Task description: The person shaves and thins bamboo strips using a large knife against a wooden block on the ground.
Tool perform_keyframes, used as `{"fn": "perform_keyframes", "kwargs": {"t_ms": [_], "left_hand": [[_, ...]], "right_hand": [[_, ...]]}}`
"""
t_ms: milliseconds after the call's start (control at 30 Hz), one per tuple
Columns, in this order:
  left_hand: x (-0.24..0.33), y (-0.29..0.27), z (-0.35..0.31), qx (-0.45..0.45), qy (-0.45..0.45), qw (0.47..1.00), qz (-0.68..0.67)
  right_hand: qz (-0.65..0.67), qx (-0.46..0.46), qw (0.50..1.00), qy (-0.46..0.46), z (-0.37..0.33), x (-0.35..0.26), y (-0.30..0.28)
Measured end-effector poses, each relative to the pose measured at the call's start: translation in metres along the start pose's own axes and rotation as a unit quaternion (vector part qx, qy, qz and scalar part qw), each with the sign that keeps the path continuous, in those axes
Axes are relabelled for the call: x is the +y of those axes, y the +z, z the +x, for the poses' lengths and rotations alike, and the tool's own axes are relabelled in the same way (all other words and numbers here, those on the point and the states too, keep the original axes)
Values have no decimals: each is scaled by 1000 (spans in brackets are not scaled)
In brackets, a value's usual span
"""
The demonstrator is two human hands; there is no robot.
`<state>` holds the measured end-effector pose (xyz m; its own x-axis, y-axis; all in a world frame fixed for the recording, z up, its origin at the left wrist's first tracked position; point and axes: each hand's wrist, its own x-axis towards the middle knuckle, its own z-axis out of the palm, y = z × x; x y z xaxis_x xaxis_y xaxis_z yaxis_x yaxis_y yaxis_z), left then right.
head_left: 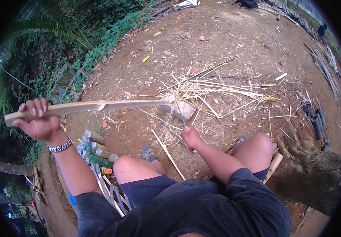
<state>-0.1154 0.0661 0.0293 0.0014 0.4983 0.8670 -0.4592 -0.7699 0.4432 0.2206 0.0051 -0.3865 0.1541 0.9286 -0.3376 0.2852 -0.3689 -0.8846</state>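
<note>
A pale, matt wooden slat with a rough split surface is lying against a dull grey metal blade, above dry straw-like shavings and bare earth.

long pale split bamboo strip | near-level, gripped at its left end, far end on wood block | thin grey metal blade | rises tilted from the fist, tip meeting strip

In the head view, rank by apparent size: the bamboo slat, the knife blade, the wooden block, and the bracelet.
1. bamboo slat, held in the left hand, longest by far.
2. wooden block and knife blade: too close to rank; the block is farther away.
3. bracelet, smallest.
</note>
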Motion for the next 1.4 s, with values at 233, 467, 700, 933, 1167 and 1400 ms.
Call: {"fn": "perform_keyframes", "kwargs": {"t_ms": [233, 467, 700, 933, 1167, 1400], "left_hand": [[19, 26, -28, -59, -23, 998, -9], [22, 38, -55, -42, 4, 999, -34], [32, 56, -73, -9, 21, 1000, -5], [30, 68, -76, 5, 18, 1000, -5], [29, 74, -84, -11, 38, 999, 19], [29, 83, -87, -7, 37, 999, 17]], "right_hand": [[30, 6, 1000, 0, 10, 2, 11], [-9, -29, 998, -58, -8, -37, 18], [11, -73, 974, -214, -53, -133, 30], [81, -58, 976, -194, -72, -142, 33], [-5, -70, 984, -162, -85, -139, 33], [-19, -62, 984, -165, -71, -128, 22]]}}
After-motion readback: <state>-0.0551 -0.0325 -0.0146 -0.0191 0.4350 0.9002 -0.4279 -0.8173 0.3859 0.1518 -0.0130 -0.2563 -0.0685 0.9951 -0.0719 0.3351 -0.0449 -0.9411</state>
